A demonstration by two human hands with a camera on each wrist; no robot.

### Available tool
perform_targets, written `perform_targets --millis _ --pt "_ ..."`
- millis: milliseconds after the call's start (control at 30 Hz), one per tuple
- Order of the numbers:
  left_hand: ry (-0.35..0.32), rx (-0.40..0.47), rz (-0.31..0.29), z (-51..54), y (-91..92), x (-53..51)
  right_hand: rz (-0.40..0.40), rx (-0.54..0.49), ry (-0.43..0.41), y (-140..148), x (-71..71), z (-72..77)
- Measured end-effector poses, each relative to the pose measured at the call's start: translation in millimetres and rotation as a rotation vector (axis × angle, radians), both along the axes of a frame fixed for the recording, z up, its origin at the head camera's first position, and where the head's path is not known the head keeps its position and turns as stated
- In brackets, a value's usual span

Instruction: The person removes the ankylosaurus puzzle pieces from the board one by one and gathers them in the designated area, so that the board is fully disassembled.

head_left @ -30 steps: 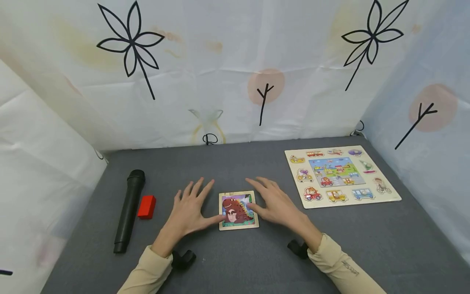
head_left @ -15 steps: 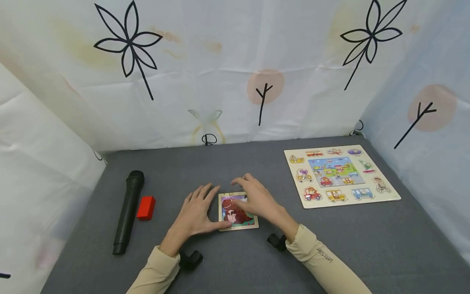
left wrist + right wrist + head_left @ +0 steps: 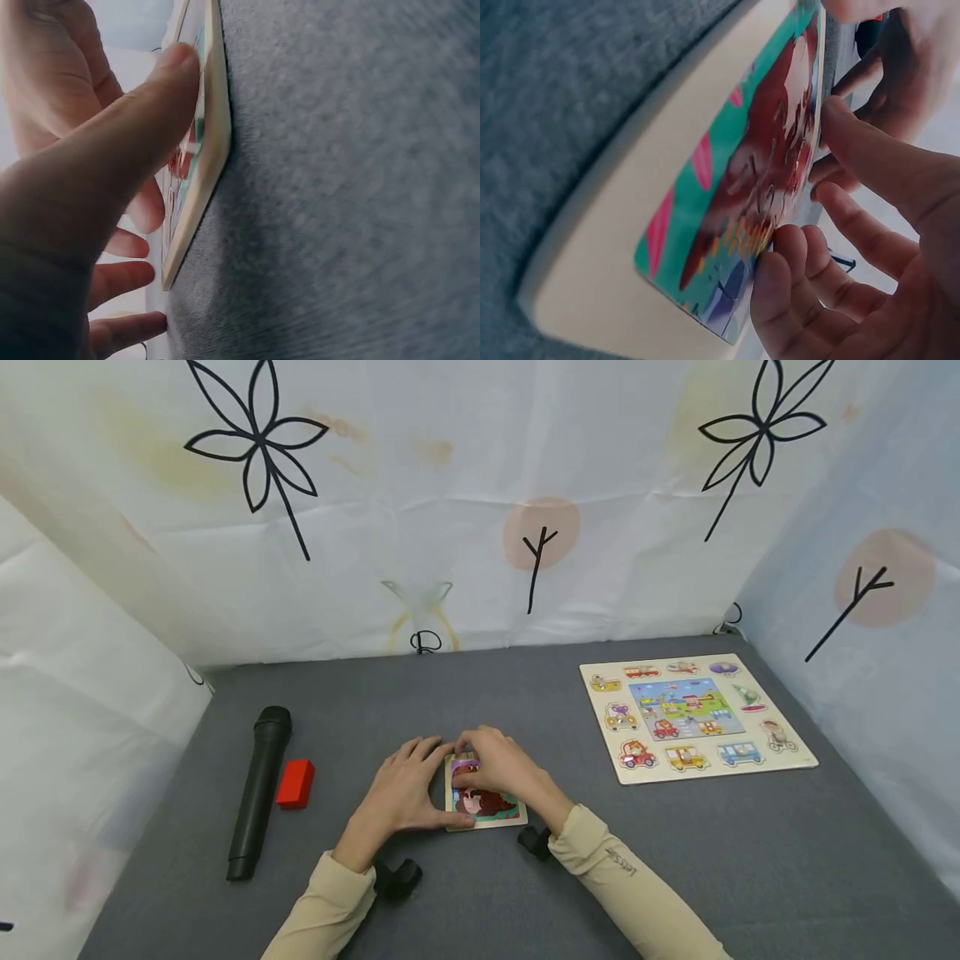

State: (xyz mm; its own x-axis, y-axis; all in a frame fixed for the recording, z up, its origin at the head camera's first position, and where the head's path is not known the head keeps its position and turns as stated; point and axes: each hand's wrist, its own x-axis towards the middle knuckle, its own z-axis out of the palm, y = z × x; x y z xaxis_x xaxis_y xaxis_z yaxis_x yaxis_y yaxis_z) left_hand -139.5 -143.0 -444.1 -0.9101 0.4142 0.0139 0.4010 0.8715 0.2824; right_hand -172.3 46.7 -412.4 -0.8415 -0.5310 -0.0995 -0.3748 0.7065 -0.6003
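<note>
A small square wooden jigsaw puzzle (image 3: pixel 489 803) with a red-brown dinosaur picture lies flat on the grey table. My left hand (image 3: pixel 405 792) spans its left side, thumb resting on the front part and the other fingers along the left and back edges. The left wrist view shows that thumb (image 3: pixel 161 97) over the pale frame. My right hand (image 3: pixel 504 767) reaches over the picture from the right. Its thumb (image 3: pixel 870 146) and index finger stand apart at the picture's upper left, the other fingers bent over the far edge. No lifted piece shows between them.
A black microphone (image 3: pixel 258 793) and a red block (image 3: pixel 296 784) lie at the left. A larger wooden puzzle board (image 3: pixel 611 747) with vehicle pictures lies at the back right. White printed cloth (image 3: pixel 360 543) walls the table at the back and sides.
My right hand has moved left across the puzzle to its upper-left corner. My left hand has shifted slightly right, its thumb now further onto the board. The puzzle stays in place.
</note>
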Motion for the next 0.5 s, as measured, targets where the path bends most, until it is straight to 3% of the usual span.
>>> perform_targets --millis 500 --pt "-0.092 -0.005 0.023 4.1 2.2 3.6 -0.060 0.044 -0.083 -9.6 2.6 -1.5"
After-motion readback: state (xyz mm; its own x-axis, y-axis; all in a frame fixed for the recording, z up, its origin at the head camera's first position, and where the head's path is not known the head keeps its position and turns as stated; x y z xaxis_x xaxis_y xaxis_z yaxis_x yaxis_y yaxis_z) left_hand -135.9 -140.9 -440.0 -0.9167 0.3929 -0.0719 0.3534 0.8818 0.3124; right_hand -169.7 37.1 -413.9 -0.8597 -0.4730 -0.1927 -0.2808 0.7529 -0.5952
